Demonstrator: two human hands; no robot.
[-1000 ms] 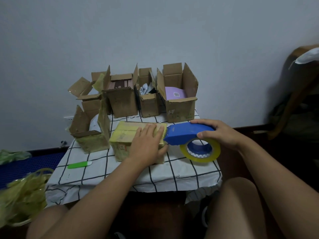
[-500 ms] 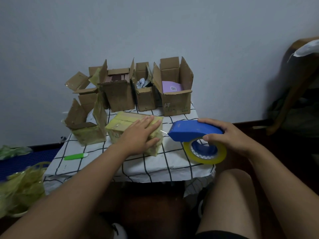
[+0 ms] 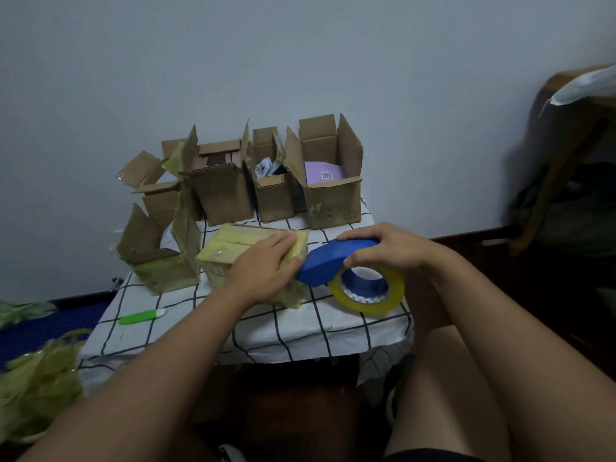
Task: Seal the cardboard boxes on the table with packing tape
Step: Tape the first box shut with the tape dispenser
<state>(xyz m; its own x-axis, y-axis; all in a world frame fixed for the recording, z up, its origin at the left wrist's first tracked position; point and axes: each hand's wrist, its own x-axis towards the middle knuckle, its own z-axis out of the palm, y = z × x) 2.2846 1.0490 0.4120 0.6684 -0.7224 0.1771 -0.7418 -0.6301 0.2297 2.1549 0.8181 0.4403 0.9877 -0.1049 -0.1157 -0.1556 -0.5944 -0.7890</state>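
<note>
A closed cardboard box [image 3: 233,248] wrapped in yellowish tape lies in the middle of the small table [image 3: 300,331]. My left hand [image 3: 266,268] rests flat on its top and right end, fingers straight. My right hand [image 3: 386,248] grips a blue tape dispenser [image 3: 330,261] with a yellow tape roll [image 3: 370,291]. The dispenser's nose sits right beside the box's right end, close to my left fingertips. Several open cardboard boxes stand behind: one with a purple item [image 3: 333,191], a narrow one [image 3: 273,191], a wider one [image 3: 220,191], and two at the left [image 3: 156,258].
A green utility knife [image 3: 141,317] lies on the checked tablecloth at the front left. Crumpled yellowish tape scraps [image 3: 36,385] pile up at the lower left. A wall runs behind the table. A wooden chair with dark things [image 3: 573,181] stands at the right. My knees are below the table's front edge.
The dispenser has moved back left, closing the gap to the box's right end. My left hand stays on the box. The camera view has shifted slightly.
</note>
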